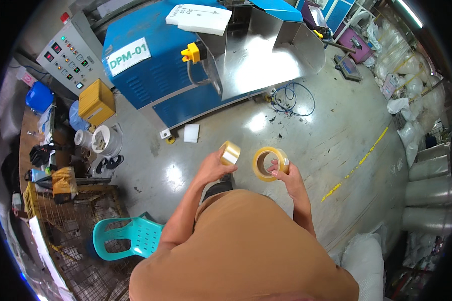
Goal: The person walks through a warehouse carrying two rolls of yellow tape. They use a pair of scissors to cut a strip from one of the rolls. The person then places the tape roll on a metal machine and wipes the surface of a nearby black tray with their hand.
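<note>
In front of my body, each hand has a roll of clear packing tape, yellowish in tint. My left hand (216, 165) is closed on the smaller-looking tape roll (230, 153), whose shiny outer face is turned toward me. My right hand (289, 176) grips the other tape roll (261, 175) by its right side, fingers through the core and thumb outside. This roll shows its open ring, with a small white patch on its right edge. A short gap separates the two rolls, both held above the grey floor.
A blue machine (150, 75) with a metal chute (266, 70) stands ahead, a coiled blue cable (306, 103) on the floor beside it. At left are a control panel (68, 52), a yellow crate (96, 102), white buckets (107, 140) and a turquoise chair (128, 237). Wrapped bundles (412, 90) line the right.
</note>
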A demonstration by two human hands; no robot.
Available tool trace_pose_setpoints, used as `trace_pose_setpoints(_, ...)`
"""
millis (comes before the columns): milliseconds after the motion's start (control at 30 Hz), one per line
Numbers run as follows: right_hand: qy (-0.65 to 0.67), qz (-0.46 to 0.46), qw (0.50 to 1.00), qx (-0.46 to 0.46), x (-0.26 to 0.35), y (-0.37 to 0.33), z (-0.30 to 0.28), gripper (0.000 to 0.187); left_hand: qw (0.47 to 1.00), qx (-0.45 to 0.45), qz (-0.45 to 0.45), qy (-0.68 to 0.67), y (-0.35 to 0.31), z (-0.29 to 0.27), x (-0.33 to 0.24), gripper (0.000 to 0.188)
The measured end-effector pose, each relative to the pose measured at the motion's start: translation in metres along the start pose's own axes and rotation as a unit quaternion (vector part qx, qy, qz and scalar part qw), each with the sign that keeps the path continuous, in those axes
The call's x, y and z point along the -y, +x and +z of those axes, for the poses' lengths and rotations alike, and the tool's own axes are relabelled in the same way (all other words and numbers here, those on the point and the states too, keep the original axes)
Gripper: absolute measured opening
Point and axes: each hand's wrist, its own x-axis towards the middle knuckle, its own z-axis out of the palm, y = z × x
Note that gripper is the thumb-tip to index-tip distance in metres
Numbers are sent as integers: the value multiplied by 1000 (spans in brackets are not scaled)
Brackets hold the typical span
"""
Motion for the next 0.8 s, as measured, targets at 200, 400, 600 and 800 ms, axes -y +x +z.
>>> trace_pose_setpoints(200,-11,-20,997,-72,23,86,-52,52,987,46,86,128,115,-43,-78,60)
trace_pose_setpoints(400,100,16,995,-12,39,187,-80,53,996,72,29,34,153,-68,-96,43)
trace_pose_setpoints(600,-8,7,990,138,95,301,-83,60,995,-71,-61,-41,138,-100,-118,42)
trace_pose_setpoints(800,36,-17,978,203,130,381,-86,64,925,-372,-80,-18,135,-147,-112,36)
